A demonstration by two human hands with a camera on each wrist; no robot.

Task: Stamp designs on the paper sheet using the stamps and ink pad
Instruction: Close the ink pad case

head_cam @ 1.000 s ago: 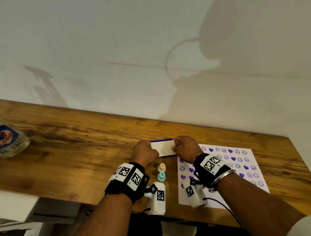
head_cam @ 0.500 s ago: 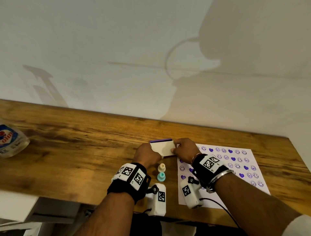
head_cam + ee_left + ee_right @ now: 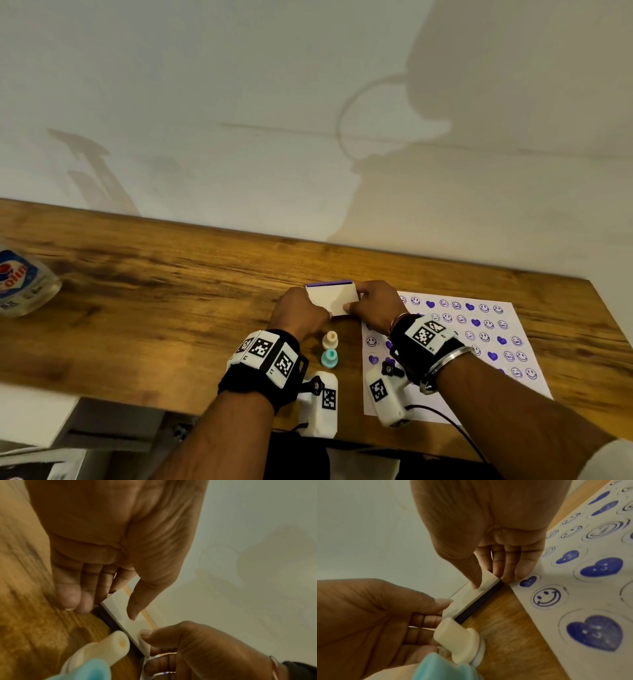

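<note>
The ink pad (image 3: pixel 332 299) has a white lid over a dark purple base and lies on the wooden table, just left of the paper sheet (image 3: pixel 486 346). My left hand (image 3: pixel 322 310) pinches its left end, thumb on the lid (image 3: pixel 123 612). My right hand (image 3: pixel 354 301) pinches the right end, thumb on top (image 3: pixel 476 580). The paper (image 3: pixel 573 601) bears rows of purple hearts and smileys. A cream stamp (image 3: pixel 330 340) and a teal stamp (image 3: pixel 330 358) stand just in front of the pad, between my wrists.
A clear bottle (image 3: pixel 20 281) with a blue label lies at the table's far left. A pale wall runs close behind the table. The table's front edge (image 3: pixel 137 401) is near my forearms. Bare wood (image 3: pixel 154 291) stretches left of the pad.
Both hands stay on the ink pad's ends. My right wrist has drifted slightly left and nearer. The pad has barely shifted.
</note>
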